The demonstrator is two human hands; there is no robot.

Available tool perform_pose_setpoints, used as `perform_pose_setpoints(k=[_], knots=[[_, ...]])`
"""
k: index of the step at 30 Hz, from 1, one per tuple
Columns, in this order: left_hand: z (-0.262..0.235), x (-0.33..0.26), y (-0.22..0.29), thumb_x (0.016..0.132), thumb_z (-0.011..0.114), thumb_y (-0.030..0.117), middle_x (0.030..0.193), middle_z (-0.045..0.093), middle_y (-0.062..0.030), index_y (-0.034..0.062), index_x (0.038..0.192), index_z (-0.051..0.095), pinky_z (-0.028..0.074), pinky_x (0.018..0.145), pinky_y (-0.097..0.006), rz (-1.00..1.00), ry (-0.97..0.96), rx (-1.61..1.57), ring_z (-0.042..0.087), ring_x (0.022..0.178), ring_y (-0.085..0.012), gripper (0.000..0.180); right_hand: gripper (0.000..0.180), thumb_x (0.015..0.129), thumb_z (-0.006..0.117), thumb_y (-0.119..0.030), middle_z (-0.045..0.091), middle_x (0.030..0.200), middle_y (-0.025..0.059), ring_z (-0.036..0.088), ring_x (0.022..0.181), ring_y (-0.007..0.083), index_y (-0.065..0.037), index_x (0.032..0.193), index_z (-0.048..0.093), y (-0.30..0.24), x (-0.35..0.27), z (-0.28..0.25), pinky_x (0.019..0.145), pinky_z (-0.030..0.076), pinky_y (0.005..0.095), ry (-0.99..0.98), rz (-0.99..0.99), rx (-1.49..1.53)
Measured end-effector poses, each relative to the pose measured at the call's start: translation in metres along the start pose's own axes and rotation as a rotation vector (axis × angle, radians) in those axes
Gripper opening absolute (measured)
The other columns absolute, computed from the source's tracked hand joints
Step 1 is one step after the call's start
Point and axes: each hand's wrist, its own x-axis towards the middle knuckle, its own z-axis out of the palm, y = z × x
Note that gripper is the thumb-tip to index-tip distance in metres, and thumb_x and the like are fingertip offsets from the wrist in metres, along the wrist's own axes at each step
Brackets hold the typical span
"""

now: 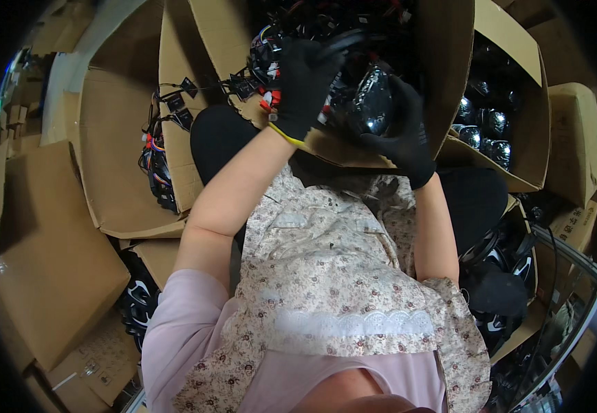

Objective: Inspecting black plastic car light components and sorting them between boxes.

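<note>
Both my hands wear black gloves and meet over a cardboard box (450,41) in front of me. A shiny black round lamp unit (373,103) sits between them. My right hand (403,127) grips its lower right side. My left hand (305,76) is closed over its left side, where red and black wires (268,96) hang. The box behind the lamp is full of several more black parts with wiring, mostly hidden by my hands.
An open cardboard box (106,138) at left holds wire harnesses (157,158). A box (518,131) at right holds several shiny round lamps (487,127). Closed cartons (44,255) lie at lower left and far right. Black parts (501,275) sit by my right side.
</note>
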Motion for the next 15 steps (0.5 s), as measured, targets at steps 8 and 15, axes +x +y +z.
perform_pose_setpoints(k=[8,15], knots=[[0.009,-0.031,-0.012,0.085,0.077,0.026,0.097,0.061,-0.0098,0.0013,0.108,0.059,0.049,0.079,-0.035,-0.073,-0.149,0.081,0.06,0.087,-0.0201,0.038,0.102,0.062,0.09,-0.029,0.037,0.14,0.0203,0.043,0.132,0.0382,-0.009,0.147,0.038,-0.011,-0.006,0.003,0.111,0.041,0.0461,-0.083,0.05,-0.132],[0.012,-0.041,-0.016,0.091,0.072,0.02,0.102,0.061,-0.0039,0.0013,0.119,0.056,0.05,0.084,-0.032,-0.328,-0.216,-0.283,0.059,0.095,-0.0137,0.037,0.103,0.062,0.089,-0.028,0.041,0.141,0.0181,0.046,0.131,0.0349,-0.008,0.148,0.036,0.003,-0.016,0.006,0.11,0.041,0.0446,-0.084,0.13,-0.009]])
